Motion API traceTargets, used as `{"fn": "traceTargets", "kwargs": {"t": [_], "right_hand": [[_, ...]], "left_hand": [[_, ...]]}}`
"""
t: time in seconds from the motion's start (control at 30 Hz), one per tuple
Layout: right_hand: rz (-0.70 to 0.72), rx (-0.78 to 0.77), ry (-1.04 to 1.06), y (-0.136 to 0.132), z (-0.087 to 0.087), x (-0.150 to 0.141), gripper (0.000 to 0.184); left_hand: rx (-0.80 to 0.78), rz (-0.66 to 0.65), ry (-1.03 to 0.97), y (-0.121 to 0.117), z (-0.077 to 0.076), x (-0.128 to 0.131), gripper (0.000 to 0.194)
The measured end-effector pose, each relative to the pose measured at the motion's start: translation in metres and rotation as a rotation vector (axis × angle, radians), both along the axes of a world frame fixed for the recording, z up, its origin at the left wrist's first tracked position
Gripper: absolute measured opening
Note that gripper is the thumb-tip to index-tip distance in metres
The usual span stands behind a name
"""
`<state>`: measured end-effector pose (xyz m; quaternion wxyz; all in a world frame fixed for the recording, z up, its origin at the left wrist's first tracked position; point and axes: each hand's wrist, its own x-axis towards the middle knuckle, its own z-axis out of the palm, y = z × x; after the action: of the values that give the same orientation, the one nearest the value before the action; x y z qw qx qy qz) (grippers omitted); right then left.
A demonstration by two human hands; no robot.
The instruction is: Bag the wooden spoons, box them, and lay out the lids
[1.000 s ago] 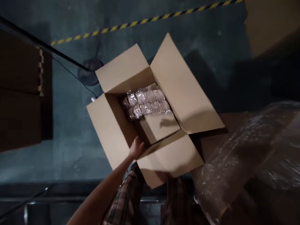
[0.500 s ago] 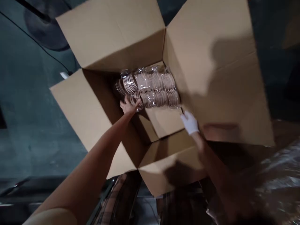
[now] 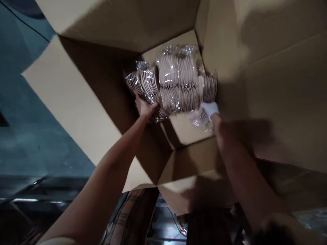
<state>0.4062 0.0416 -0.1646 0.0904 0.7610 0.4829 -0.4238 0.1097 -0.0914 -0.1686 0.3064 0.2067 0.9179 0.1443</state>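
Observation:
Clear plastic packs of thin, pale pinkish curved pieces, stacked in rows, lie inside a large open cardboard box. What the pieces are I cannot tell. My bare left hand grips the near left end of the packs, thumb and fingers spread around it. At the opposite end my white-gloved right hand has its fingers closed on a pack end. Some pieces there hang tilted below the glove, in loose film. Part of my right fingers is hidden by the plastic.
Tall box walls surround both forearms, with the left flap folded outward over a green floor. A dark cable runs across the floor at upper left. My plaid-covered leg is against the near side.
My right hand has moved from beside the box wall onto the right end of the packs, which now bends out of line. The view has come closer to the box.

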Motion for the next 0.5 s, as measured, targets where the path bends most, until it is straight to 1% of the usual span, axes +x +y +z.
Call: {"fn": "traceTargets", "kwargs": {"t": [0.07,0.1,0.13,0.2,0.27,0.3,0.33,0.37,0.4,0.43,0.47,0.5], "right_hand": [[-0.077,-0.018,-0.039,-0.041,0.019,0.019,0.047],[-0.101,-0.005,-0.052,-0.061,0.031,0.029,0.044],[-0.121,0.014,-0.070,-0.080,0.046,0.037,0.042],[-0.140,0.057,-0.114,-0.110,0.082,0.048,0.035],[-0.099,0.108,-0.154,-0.125,0.119,0.046,0.030],[-0.053,0.150,-0.156,-0.126,0.135,0.040,0.031],[0.015,0.184,-0.132,-0.122,0.147,0.031,0.035],[0.099,0.203,-0.079,-0.114,0.154,0.020,0.041],[0.192,0.202,0.007,-0.102,0.156,0.009,0.049],[0.267,0.187,0.113,-0.086,0.152,-0.003,0.055],[0.318,0.167,0.212,-0.066,0.142,-0.013,0.060],[0.343,0.154,0.280,-0.045,0.128,-0.021,0.063]], "left_hand": [[-0.031,0.001,-0.039,-0.017,0.008,0.020,0.120],[-0.060,0.005,-0.061,-0.026,0.010,0.030,0.120],[-0.091,0.010,-0.081,-0.034,0.012,0.039,0.120],[-0.129,0.019,-0.113,-0.048,0.015,0.052,0.121],[-0.103,0.051,-0.150,-0.060,0.019,0.059,0.124],[-0.068,0.082,-0.174,-0.064,0.022,0.060,0.125],[-0.030,0.123,-0.198,-0.067,0.025,0.059,0.126],[0.000,0.171,-0.217,-0.069,0.028,0.058,0.127],[0.018,0.217,-0.222,-0.069,0.031,0.056,0.127],[0.029,0.253,-0.209,-0.067,0.034,0.053,0.124],[0.041,0.271,-0.180,-0.064,0.037,0.051,0.119],[0.059,0.264,-0.141,-0.059,0.039,0.049,0.113]]}}
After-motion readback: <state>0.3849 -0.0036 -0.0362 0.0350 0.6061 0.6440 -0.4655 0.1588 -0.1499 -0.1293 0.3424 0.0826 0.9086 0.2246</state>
